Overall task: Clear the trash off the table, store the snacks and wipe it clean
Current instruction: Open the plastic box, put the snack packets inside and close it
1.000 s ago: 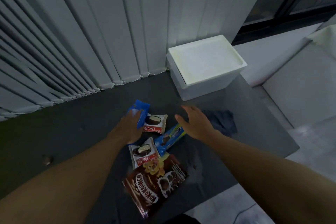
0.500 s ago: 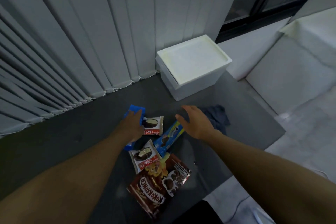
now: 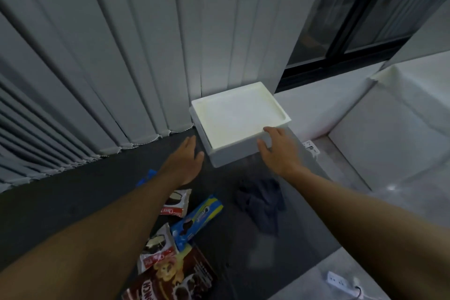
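Observation:
A white lidded box [image 3: 237, 119] stands at the back of the dark table [image 3: 73, 202]. My right hand [image 3: 277, 151] touches the box's front right corner, fingers on the lid's edge and thumb on the side wall. My left hand [image 3: 186, 162] hovers with straight fingers just left of the box, holding nothing. Snack packs lie near me: two white and red Choco Pie packs [image 3: 176, 202] [image 3: 157, 248], a blue cookie pack [image 3: 197, 219], a brown Koko Krunch bag [image 3: 177, 277] and a blue wrapper [image 3: 146, 178] partly under my left arm. A dark cloth [image 3: 260, 202] lies to the right.
Grey vertical blinds [image 3: 121, 56] hang behind the table. A dark window frame [image 3: 341, 56] is at the back right. A white covered block [image 3: 401, 129] stands right of the table. A white power strip [image 3: 341, 280] lies on the floor.
Both hands left the snacks and reached forward to the white box. My left hand let go of the blue wrapper. The camera tilted up towards the box.

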The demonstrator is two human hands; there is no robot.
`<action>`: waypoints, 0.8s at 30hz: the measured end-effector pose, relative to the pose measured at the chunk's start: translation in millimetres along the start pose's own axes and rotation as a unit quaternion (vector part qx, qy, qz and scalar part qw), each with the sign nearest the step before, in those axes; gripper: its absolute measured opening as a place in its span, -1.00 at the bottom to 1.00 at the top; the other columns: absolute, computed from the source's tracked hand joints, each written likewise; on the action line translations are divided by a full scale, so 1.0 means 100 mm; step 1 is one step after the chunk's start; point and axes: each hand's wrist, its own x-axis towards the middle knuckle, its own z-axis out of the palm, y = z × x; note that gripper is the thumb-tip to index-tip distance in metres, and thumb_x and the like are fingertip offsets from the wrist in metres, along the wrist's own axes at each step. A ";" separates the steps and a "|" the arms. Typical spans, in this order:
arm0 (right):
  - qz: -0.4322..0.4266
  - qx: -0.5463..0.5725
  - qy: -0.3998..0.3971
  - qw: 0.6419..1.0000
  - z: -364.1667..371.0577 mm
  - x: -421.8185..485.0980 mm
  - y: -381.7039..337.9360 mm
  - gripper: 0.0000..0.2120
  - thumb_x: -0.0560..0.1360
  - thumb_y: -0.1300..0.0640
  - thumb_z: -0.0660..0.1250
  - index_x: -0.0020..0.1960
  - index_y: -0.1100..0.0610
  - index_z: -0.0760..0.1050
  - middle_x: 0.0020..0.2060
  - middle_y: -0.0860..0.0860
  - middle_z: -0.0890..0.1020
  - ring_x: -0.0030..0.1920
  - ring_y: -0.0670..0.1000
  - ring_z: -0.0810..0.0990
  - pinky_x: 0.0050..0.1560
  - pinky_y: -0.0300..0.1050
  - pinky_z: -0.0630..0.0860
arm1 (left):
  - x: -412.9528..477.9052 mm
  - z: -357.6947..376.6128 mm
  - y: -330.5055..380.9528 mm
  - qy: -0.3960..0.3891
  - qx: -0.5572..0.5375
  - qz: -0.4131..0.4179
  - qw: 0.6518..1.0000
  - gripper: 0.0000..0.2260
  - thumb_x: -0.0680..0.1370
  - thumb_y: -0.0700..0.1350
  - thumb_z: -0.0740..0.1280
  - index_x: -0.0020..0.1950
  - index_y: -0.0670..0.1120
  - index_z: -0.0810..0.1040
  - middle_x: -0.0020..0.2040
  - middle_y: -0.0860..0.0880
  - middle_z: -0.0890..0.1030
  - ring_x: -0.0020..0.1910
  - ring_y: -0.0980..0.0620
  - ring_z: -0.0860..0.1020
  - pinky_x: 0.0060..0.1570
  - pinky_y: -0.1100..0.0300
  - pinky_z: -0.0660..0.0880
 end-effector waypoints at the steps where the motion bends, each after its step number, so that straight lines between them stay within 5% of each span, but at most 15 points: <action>1: -0.002 -0.008 0.008 1.000 -0.06 0.09 0.04 -0.55 0.62 -0.08 0.22 0.44 0.09 0.38 0.38 0.09 0.43 0.33 0.16 0.42 0.32 0.07 0.37 | 0.05 0.02 0.06 -0.001 -0.012 -0.006 1.000 -0.41 0.69 0.07 0.08 0.65 -0.07 -0.05 0.65 -0.03 -0.03 0.62 -0.03 0.02 0.57 0.01 0.06; 7: 0.024 -0.033 -0.019 0.999 -0.20 0.65 0.25 -0.46 0.62 -0.12 0.19 0.50 0.12 0.23 0.50 0.13 0.26 0.46 0.20 0.27 0.43 0.22 0.30 | 0.25 0.12 0.37 -0.010 -0.088 -0.044 0.995 -0.39 0.66 0.11 0.09 0.63 -0.04 -0.07 0.65 -0.05 0.02 0.59 -0.11 0.14 0.52 -0.10 0.18; 18: 0.076 0.008 -0.017 0.997 -0.19 0.85 0.29 -0.54 0.57 0.09 0.26 0.43 0.16 0.30 0.33 0.18 0.38 0.32 0.21 0.34 0.31 0.13 0.39 | 0.21 0.18 0.64 0.021 -0.103 -0.070 0.992 -0.41 0.69 -0.05 0.07 0.62 -0.19 -0.14 0.64 -0.17 -0.04 0.56 -0.20 0.15 0.51 -0.03 0.19; 24: 0.122 0.048 -0.001 0.991 -0.27 0.68 0.38 -0.47 0.54 0.22 0.28 0.47 0.15 0.23 0.28 0.19 0.36 0.23 0.22 0.42 0.24 0.10 0.45 | 0.11 0.19 0.74 0.041 -0.142 -0.114 0.982 -0.49 0.62 -0.07 0.28 0.51 -0.14 0.19 0.44 -0.16 0.42 0.34 -0.16 0.44 0.09 0.18 0.35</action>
